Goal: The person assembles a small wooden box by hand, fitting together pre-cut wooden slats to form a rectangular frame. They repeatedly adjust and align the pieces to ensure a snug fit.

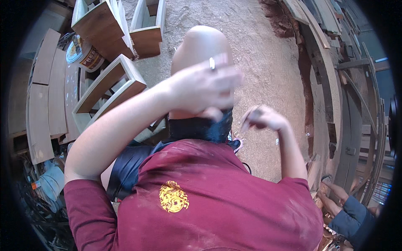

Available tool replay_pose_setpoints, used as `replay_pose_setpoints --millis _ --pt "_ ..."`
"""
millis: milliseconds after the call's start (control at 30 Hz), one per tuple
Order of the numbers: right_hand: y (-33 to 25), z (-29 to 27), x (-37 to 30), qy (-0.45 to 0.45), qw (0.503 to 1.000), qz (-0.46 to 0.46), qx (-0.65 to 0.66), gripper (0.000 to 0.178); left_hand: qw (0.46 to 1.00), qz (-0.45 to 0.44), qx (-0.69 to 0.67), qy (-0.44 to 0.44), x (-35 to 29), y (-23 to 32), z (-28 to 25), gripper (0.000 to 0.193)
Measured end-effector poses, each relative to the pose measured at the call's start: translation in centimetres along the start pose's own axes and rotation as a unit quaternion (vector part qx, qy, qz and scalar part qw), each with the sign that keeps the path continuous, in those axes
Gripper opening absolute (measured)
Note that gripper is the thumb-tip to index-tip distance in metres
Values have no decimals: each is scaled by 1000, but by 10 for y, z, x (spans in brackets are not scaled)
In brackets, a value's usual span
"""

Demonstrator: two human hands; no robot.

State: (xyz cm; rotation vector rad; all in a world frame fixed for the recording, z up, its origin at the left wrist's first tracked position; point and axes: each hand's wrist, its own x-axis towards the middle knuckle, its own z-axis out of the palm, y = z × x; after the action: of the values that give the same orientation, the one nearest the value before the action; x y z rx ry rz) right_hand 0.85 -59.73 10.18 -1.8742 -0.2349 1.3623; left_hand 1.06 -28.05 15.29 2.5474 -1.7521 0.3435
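My left hand (pixel 205 88) is raised in front of my bare knee (pixel 203 37), blurred by motion. Its fingers stretch to the right, with the thumb apart from them, and no object shows in it. A small shiny band (pixel 212 63) sits at one finger. My right hand (pixel 266 119) hovers over the dusty floor (pixel 268 167), to the right of the knee. Its fingers bend downward and are smeared, so whether they pinch anything is unclear. Dark shorts (pixel 201 129) lie below the left hand.
Open wooden box frames (pixel 109 90) and drawer-like boxes (pixel 146 31) stand at the upper left, beside a white bucket (pixel 86 54). Boards (pixel 39 121) lean at far left. Planks (pixel 318 83) line the right side. Another person's legs (pixel 335 201) show at lower right.
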Motion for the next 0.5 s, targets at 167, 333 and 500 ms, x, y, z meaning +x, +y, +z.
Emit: replay_pose_setpoints --millis 167,333,500 --pt "-37 33 23 -111 982 -149 -43 30 986 -158 22 -39 -94 -12 11 72" --pt "-60 52 12 -73 897 -399 177 48 896 -418 33 -145 -193 -13 -33 71" --pt "20 23 10 -199 923 136 -298 35 832 -497 -68 -237 -250 -3 -78 60"
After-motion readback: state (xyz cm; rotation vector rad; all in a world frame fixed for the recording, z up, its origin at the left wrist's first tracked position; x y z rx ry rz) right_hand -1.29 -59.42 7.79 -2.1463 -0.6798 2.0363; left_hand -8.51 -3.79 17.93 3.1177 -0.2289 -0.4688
